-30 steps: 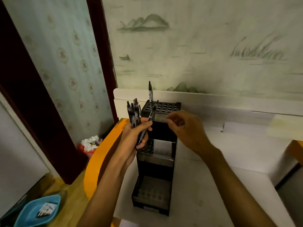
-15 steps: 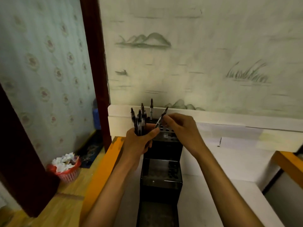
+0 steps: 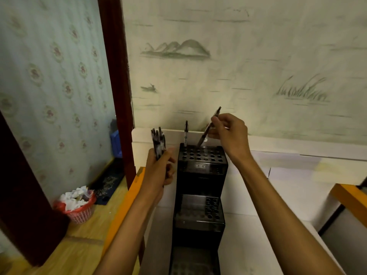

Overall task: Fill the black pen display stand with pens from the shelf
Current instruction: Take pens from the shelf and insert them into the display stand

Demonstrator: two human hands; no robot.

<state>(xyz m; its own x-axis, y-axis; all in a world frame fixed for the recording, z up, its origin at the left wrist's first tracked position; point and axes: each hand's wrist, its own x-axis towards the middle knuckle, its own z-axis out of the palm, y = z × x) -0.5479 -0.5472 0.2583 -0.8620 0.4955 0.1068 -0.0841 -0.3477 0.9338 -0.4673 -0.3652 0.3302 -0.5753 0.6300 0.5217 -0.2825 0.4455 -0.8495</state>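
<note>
Black tiered plastic pen stand (image 3: 200,175) stood on white tabletop (image 3: 258,245). My right hand (image 3: 230,133) pinched slanted dark pen (image 3: 208,128), tip aimed at back-row hole. My left hand (image 3: 160,169) gripped spare pen bundle (image 3: 157,143) beside stand, ready supply. One upright pen (image 3: 186,133) already seated.

Stand at frame centre, a hand on either side.
Left hand (image 3: 158,171) with pen bundle (image 3: 158,142) left of stand (image 3: 200,175); right hand (image 3: 230,133) upper right; basket (image 3: 79,207) lower left.

We're indoors, in what looks like a home: floral wallpaper (image 3: 49,76) on the left, a painted landscape mural (image 3: 238,66) on the back wall, a dark wooden door frame (image 3: 115,76), wood flooring (image 3: 75,245), and a red wastebasket (image 3: 79,209) stuffed with crumpled paper.
</note>
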